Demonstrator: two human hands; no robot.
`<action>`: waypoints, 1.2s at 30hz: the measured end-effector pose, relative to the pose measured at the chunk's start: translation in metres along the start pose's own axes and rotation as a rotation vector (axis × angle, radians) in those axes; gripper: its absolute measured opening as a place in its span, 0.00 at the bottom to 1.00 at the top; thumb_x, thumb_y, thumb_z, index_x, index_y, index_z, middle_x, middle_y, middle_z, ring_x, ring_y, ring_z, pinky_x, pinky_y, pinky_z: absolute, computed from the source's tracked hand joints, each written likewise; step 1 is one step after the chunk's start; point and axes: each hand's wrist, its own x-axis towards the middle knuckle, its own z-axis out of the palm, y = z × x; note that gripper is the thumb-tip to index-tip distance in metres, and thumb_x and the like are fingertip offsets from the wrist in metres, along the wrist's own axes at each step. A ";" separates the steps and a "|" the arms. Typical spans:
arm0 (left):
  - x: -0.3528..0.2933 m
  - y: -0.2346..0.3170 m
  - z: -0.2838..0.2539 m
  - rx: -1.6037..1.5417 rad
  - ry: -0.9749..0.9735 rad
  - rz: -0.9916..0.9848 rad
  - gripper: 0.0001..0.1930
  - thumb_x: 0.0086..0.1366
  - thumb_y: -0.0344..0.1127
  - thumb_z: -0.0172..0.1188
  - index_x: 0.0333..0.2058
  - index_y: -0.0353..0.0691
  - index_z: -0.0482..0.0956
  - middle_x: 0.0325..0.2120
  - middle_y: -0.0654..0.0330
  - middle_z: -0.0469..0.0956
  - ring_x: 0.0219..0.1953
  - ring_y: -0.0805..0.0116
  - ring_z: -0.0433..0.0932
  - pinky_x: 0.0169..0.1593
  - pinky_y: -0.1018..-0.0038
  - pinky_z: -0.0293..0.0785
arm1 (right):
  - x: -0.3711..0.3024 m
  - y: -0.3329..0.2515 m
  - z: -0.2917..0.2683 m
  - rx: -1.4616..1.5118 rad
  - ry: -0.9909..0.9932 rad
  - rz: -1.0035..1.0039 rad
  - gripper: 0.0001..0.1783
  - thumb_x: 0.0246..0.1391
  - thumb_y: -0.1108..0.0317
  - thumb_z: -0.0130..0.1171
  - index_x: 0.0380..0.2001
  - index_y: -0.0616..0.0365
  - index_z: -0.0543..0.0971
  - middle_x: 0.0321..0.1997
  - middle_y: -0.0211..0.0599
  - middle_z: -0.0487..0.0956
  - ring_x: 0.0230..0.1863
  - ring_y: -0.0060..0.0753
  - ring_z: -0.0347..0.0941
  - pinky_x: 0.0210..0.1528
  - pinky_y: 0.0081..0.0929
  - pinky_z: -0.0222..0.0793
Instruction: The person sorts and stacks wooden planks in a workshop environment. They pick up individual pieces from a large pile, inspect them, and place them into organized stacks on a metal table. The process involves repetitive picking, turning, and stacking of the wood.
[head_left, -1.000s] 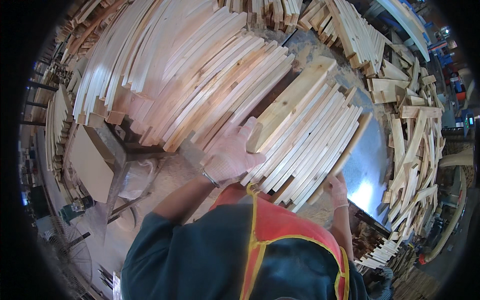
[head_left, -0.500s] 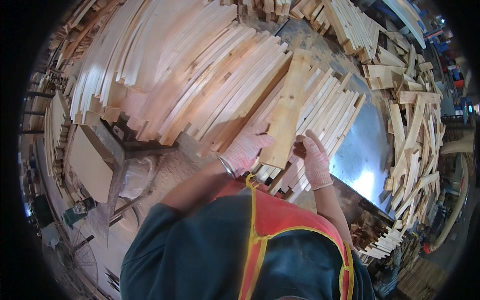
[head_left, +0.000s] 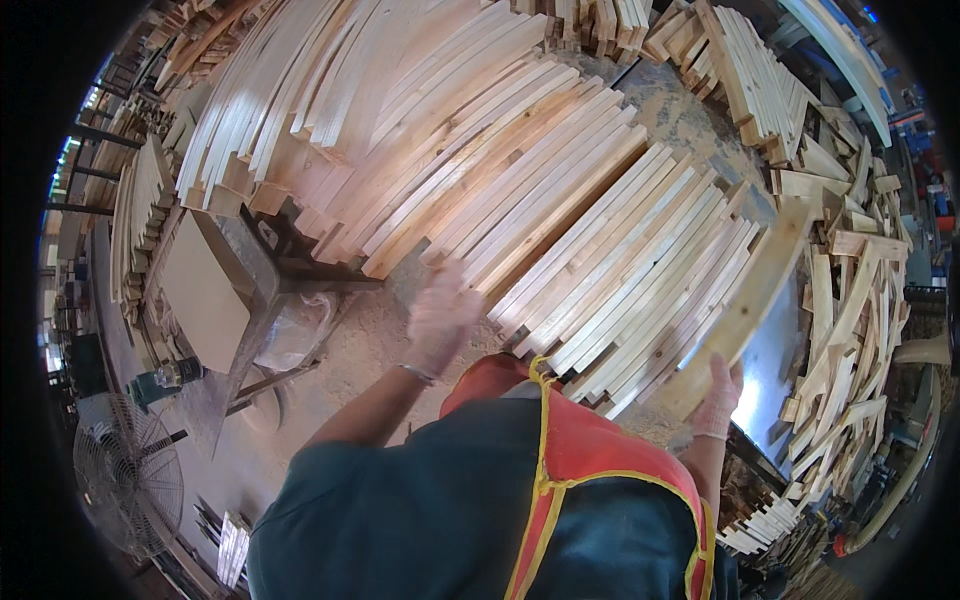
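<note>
In a pale knitted glove, my right hand [head_left: 717, 397] grips the near end of a long flat wooden board [head_left: 752, 305]. The board is tilted away from me, over the right edge of a row of wooden strips [head_left: 625, 270] and the shiny metal surface beside them. My left hand [head_left: 443, 312], gloved too, hangs near the front ends of another group of strips [head_left: 520, 190], apart from the board. Motion smears its fingers, so their pose is unclear.
Beyond the shiny metal surface [head_left: 790, 330], a heap of loose wood offcuts [head_left: 835, 330] lies at the right. More long boards [head_left: 270, 110] are stacked at the far left. A metal-framed stand [head_left: 265, 285] and a caged fan [head_left: 128, 475] are at the left.
The board has gone from the middle of the strips to the right, carried in my right hand. My left hand has come off it and moved left.
</note>
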 end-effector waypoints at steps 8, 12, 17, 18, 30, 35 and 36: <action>0.014 -0.067 0.015 -0.848 0.066 -0.602 0.38 0.65 0.61 0.68 0.64 0.37 0.75 0.50 0.57 0.79 0.47 0.67 0.77 0.50 0.67 0.75 | 0.004 0.084 -0.057 -0.208 -0.093 0.082 0.37 0.67 0.59 0.65 0.73 0.62 0.66 0.60 0.41 0.80 0.57 0.36 0.77 0.60 0.34 0.75; 0.031 -0.104 0.040 -1.019 -0.215 -0.570 0.39 0.63 0.65 0.70 0.61 0.40 0.77 0.45 0.62 0.79 0.44 0.71 0.75 0.45 0.70 0.75 | 0.007 0.082 -0.015 -0.301 -0.274 0.079 0.43 0.69 0.53 0.64 0.77 0.61 0.59 0.68 0.45 0.74 0.64 0.37 0.73 0.64 0.32 0.72; -0.002 -0.034 0.037 -0.937 0.070 -0.428 0.32 0.66 0.47 0.72 0.64 0.40 0.76 0.55 0.59 0.80 0.54 0.71 0.76 0.56 0.76 0.68 | 0.031 0.096 -0.043 -0.471 -0.005 -0.051 0.45 0.69 0.55 0.64 0.79 0.59 0.55 0.77 0.51 0.66 0.71 0.40 0.69 0.66 0.33 0.72; -0.003 -0.032 0.034 -0.950 0.085 -0.374 0.31 0.66 0.45 0.73 0.64 0.39 0.76 0.54 0.60 0.80 0.54 0.70 0.76 0.57 0.75 0.68 | 0.024 0.077 -0.028 -0.466 -0.002 -0.073 0.45 0.69 0.56 0.65 0.79 0.59 0.55 0.78 0.53 0.65 0.73 0.42 0.66 0.70 0.36 0.68; -0.005 0.042 -0.019 -0.489 -0.316 0.093 0.28 0.58 0.33 0.70 0.58 0.31 0.80 0.53 0.49 0.82 0.56 0.62 0.82 0.57 0.66 0.79 | -0.001 -0.030 0.300 0.042 -0.572 0.419 0.28 0.68 0.51 0.62 0.61 0.59 0.72 0.51 0.40 0.77 0.51 0.37 0.76 0.52 0.41 0.79; -0.020 0.072 -0.045 0.108 -0.183 0.481 0.28 0.60 0.34 0.68 0.58 0.32 0.79 0.57 0.43 0.79 0.58 0.48 0.80 0.62 0.62 0.76 | -0.008 -0.034 0.332 0.299 -0.563 0.368 0.38 0.57 0.64 0.71 0.66 0.55 0.65 0.46 0.41 0.77 0.43 0.42 0.79 0.40 0.46 0.83; -0.025 0.074 -0.058 0.121 -0.123 0.435 0.27 0.60 0.35 0.68 0.58 0.32 0.79 0.57 0.44 0.78 0.60 0.47 0.79 0.64 0.60 0.74 | -0.027 -0.037 0.316 0.303 -0.614 0.371 0.40 0.56 0.65 0.71 0.68 0.56 0.63 0.47 0.42 0.78 0.44 0.43 0.80 0.43 0.46 0.83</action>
